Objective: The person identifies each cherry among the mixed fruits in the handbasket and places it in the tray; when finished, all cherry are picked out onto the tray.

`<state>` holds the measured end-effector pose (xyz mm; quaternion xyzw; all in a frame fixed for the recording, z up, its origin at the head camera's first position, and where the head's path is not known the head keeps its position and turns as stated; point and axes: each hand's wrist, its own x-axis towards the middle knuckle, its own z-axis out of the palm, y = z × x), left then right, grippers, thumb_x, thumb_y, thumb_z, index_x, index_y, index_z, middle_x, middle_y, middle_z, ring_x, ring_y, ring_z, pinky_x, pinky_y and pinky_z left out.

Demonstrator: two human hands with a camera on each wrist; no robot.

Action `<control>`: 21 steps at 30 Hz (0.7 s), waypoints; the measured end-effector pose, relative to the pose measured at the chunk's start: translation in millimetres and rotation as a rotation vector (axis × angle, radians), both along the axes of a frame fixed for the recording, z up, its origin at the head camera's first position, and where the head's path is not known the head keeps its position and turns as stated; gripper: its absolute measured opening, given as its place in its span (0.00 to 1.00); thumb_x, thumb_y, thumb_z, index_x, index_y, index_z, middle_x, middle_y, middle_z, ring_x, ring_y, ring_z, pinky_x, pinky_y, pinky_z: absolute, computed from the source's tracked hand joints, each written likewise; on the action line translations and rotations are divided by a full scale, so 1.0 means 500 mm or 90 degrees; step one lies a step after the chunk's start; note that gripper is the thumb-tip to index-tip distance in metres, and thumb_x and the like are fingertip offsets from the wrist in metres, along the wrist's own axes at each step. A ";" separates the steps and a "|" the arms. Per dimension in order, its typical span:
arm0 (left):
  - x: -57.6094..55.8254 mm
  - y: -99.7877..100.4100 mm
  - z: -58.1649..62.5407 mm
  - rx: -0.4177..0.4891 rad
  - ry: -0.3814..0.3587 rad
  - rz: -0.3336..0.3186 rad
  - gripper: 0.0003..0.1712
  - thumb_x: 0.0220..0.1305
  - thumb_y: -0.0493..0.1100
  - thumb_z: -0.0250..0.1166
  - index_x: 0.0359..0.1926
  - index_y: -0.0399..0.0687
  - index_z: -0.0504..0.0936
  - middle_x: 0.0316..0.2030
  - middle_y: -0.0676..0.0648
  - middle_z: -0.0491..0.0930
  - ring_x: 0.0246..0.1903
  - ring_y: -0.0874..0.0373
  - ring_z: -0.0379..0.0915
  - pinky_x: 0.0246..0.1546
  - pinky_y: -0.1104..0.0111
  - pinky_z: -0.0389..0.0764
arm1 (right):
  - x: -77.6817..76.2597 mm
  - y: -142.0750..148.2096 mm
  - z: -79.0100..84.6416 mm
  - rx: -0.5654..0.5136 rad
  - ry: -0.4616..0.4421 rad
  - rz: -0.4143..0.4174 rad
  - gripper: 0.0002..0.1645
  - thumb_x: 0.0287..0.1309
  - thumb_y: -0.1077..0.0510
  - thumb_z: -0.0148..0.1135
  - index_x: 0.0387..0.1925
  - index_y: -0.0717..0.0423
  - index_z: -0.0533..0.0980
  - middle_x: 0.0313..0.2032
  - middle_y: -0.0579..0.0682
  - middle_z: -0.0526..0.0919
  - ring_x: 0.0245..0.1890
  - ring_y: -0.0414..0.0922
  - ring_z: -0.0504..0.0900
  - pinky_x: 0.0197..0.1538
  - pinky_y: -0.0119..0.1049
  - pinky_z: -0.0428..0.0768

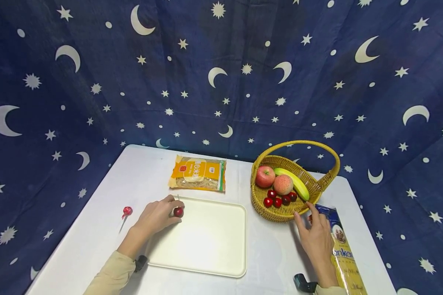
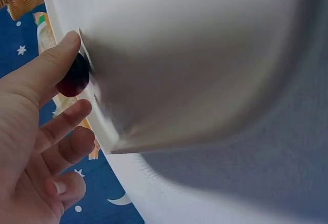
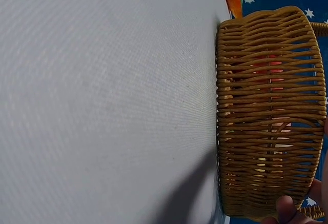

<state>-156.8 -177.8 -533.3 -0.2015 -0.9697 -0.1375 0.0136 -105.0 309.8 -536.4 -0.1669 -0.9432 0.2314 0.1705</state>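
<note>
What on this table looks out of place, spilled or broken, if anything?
Nothing looks spilled or broken. The one mild oddity is the red-wrapped lollipop, lying alone on the table left of the tray, while the fruit is in the wicker basket, except the cherry in the left hand.

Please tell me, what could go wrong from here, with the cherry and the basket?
The round cherry in the left grip, near the corner of the tray, might slip and roll away. The right grip touches the basket at its rim, so an accidental push could shift or tip it, and the apple and peach might roll.
</note>
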 end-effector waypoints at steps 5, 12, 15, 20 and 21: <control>0.001 0.006 0.006 0.002 -0.008 0.010 0.35 0.53 0.55 0.84 0.62 0.60 0.85 0.52 0.48 0.82 0.24 0.64 0.70 0.26 0.68 0.75 | -0.001 0.001 -0.001 0.002 0.003 0.000 0.38 0.70 0.34 0.64 0.75 0.43 0.70 0.41 0.57 0.77 0.41 0.54 0.72 0.33 0.40 0.64; 0.000 0.021 0.016 -0.002 0.015 0.006 0.44 0.54 0.58 0.83 0.71 0.61 0.77 0.55 0.45 0.80 0.23 0.63 0.68 0.26 0.68 0.76 | -0.002 0.001 -0.002 -0.001 -0.004 -0.003 0.39 0.71 0.34 0.63 0.76 0.44 0.70 0.42 0.57 0.76 0.41 0.54 0.72 0.34 0.40 0.64; 0.001 0.027 0.020 0.006 0.044 -0.007 0.44 0.55 0.59 0.82 0.71 0.61 0.76 0.54 0.46 0.80 0.24 0.64 0.67 0.26 0.70 0.75 | -0.003 0.001 -0.003 -0.002 -0.001 -0.002 0.39 0.71 0.34 0.63 0.75 0.44 0.70 0.41 0.56 0.76 0.41 0.54 0.72 0.34 0.40 0.64; -0.005 0.042 0.026 0.018 0.107 -0.034 0.39 0.61 0.59 0.79 0.71 0.61 0.77 0.51 0.48 0.79 0.22 0.66 0.62 0.22 0.72 0.68 | -0.002 0.001 -0.005 -0.001 0.005 -0.002 0.39 0.70 0.35 0.64 0.75 0.43 0.70 0.41 0.56 0.76 0.41 0.54 0.72 0.33 0.40 0.64; -0.008 0.047 0.027 0.019 0.119 -0.038 0.38 0.62 0.59 0.78 0.71 0.61 0.77 0.50 0.48 0.79 0.21 0.66 0.62 0.21 0.72 0.67 | -0.002 0.001 -0.005 -0.001 0.005 -0.002 0.39 0.70 0.35 0.64 0.75 0.43 0.70 0.41 0.56 0.76 0.41 0.54 0.72 0.33 0.40 0.64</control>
